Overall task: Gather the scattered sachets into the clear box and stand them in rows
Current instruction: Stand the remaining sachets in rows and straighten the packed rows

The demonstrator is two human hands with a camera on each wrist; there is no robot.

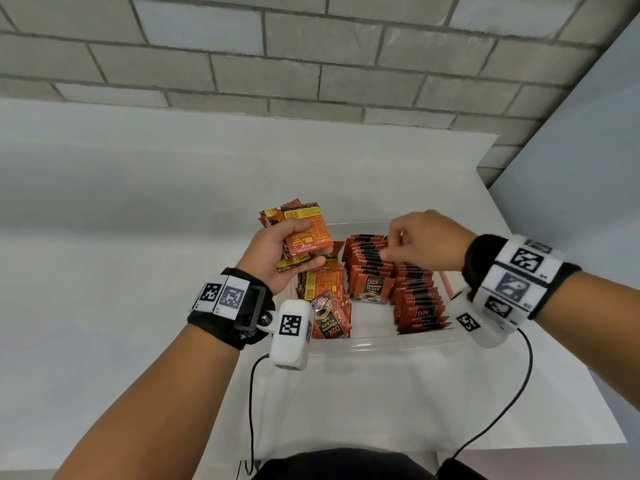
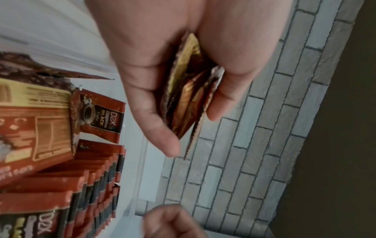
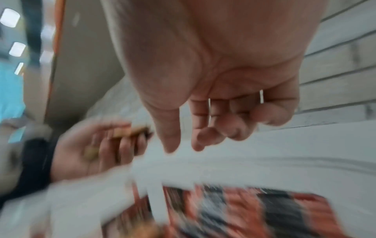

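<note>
gripping sachets [image 1: 302, 237] in l. hand [image 1: 277, 258]

Bare recording room, grey brick wall [image 1: 311, 46], white-draped table [image 1: 104, 237]

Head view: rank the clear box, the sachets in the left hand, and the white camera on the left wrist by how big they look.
1. Clear box
2. Left-wrist camera and sachets held by the left hand: they look alike, and the camera is nearer, so I won't rank them.
</note>
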